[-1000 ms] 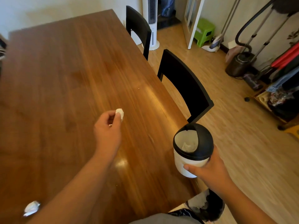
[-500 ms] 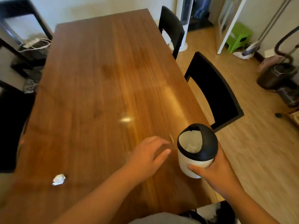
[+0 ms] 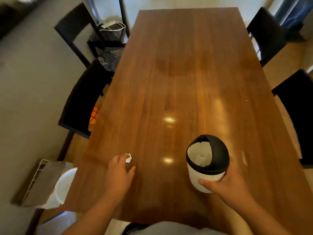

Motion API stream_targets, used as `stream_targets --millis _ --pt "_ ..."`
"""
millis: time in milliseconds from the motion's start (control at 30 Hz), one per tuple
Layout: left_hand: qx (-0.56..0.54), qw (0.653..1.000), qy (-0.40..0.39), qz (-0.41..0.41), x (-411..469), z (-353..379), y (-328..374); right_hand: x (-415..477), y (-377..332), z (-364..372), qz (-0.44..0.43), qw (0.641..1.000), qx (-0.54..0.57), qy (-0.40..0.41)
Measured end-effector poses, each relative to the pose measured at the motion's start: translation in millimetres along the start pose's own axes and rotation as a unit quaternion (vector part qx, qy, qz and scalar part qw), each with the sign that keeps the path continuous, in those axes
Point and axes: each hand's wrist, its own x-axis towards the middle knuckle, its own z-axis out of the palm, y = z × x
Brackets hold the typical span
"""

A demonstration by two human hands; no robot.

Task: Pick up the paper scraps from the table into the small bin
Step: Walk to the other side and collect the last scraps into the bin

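Note:
A small crumpled white paper scrap (image 3: pixel 128 157) lies on the wooden table (image 3: pixel 186 73) near its front left. My left hand (image 3: pixel 120 172) reaches it, fingertips touching the scrap and the thumb still apart from it. My right hand (image 3: pixel 227 184) grips the small bin (image 3: pixel 203 177), a white cup-shaped body with a black domed lid. It is held upright over the table's front right. White paper shows through the lid's opening. Whether the bin rests on the table is unclear.
Black chairs stand along both long sides: one at the left (image 3: pixel 81 106) and two at the right (image 3: pixel 296 106), (image 3: pixel 265 31). A white fan (image 3: pixel 62 187) and a grey board (image 3: pixel 39 182) lie on the floor at the left.
My left hand held a scrap a second ago, was empty beside the bin half a second ago, and has now moved left onto the other scrap. The bin has come in over the table.

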Motion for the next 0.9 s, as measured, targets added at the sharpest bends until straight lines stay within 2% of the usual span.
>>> stream_targets --millis 67,233,333,400,533,600,667,800,900 --pt "0.042 0.999 -0.012 0.002 18.0 -5.4 -21.7 2.0 -16.1 23.3 0.0 1.0 0.007 -0.008" --pt "0.115 0.985 -0.107 0.076 53.8 2.6 -41.9 2.3 -32.0 66.3 -0.005 1.0 0.003 -0.023" --pt "0.107 0.977 -0.129 0.134 62.5 11.6 -48.3 -0.9 -34.7 80.4 0.01 1.0 -0.008 -0.012" --pt "0.081 0.976 -0.142 0.142 66.3 15.7 -52.5 -3.3 -35.5 88.1 0.012 1.0 -0.014 -0.001" --pt "-0.011 0.986 -0.142 0.092 67.9 17.6 -64.1 -8.2 -38.4 100.0 0.011 1.0 -0.015 0.012" --pt "-0.117 0.984 -0.132 0.03 67.0 10.6 -66.6 -11.5 -39.7 102.5 0.015 1.0 -0.013 0.021" --pt "-0.234 0.965 -0.115 -0.009 68.8 -7.9 -57.7 -15.2 -39.8 103.1 0.017 0.999 -0.011 0.025" --pt "-0.359 0.933 -0.01 0.03 78.6 -67.7 -12.8 -21.9 -39.4 95.2 0.023 0.999 -0.019 0.036" --pt "-0.435 0.893 0.086 0.074 77.5 -114.1 25.7 -24.4 -35.6 83.3 0.023 0.999 -0.022 0.035"
